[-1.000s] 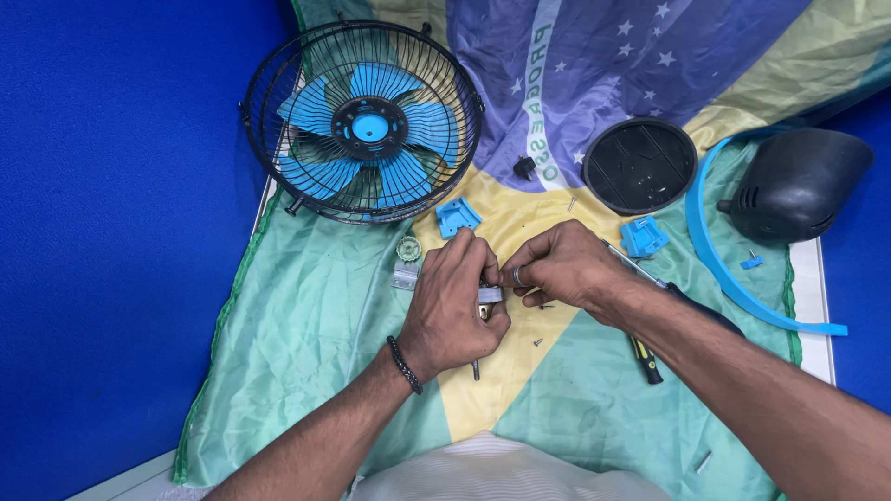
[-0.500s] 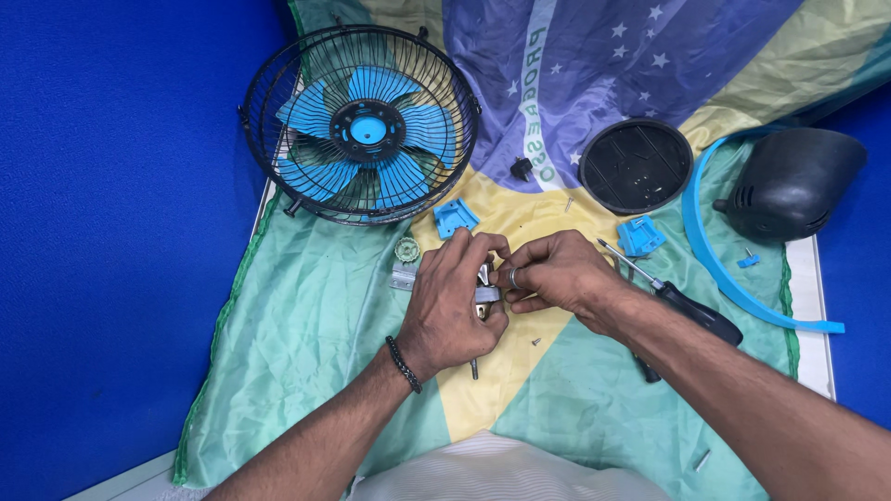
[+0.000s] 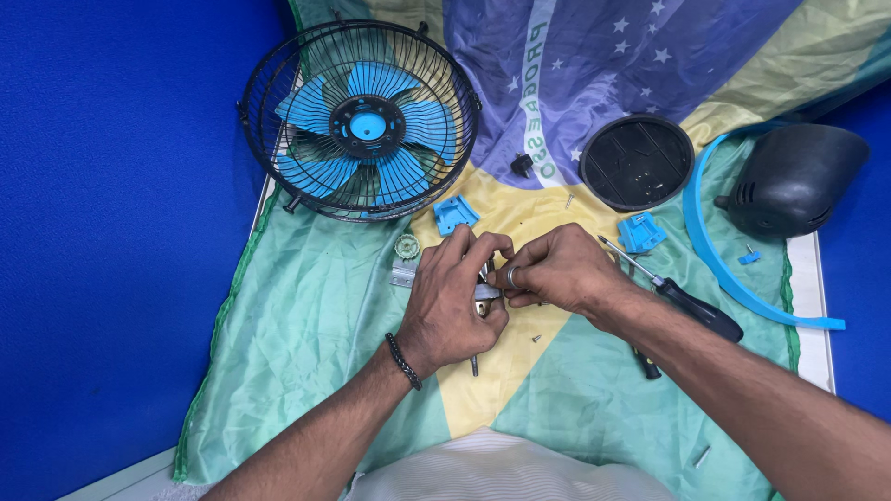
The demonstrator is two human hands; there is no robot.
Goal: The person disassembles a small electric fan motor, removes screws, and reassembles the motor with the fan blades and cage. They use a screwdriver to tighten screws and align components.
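Observation:
My left hand (image 3: 452, 301) is closed around a small metal part with a shaft (image 3: 475, 364) sticking out below the fist. My right hand (image 3: 555, 271) meets it from the right, fingertips pinching the same metal part at the top. Both hands rest over a green, yellow and blue cloth (image 3: 306, 325). What lies between the fingers is mostly hidden. A black wire fan cage with blue blades (image 3: 362, 121) lies beyond the hands at the upper left.
A screwdriver with a black handle (image 3: 691, 306) lies right of my right hand. Blue plastic pieces (image 3: 455, 213) (image 3: 640, 232), a black round cover (image 3: 637, 162), a black motor housing (image 3: 794, 181), a curved blue strip (image 3: 733, 278) and loose screws (image 3: 536, 339) are scattered around.
The two hands stayed together on the metal part, shifting their fingers slightly. The screwdriver, earlier partly under my right forearm, shows more clearly.

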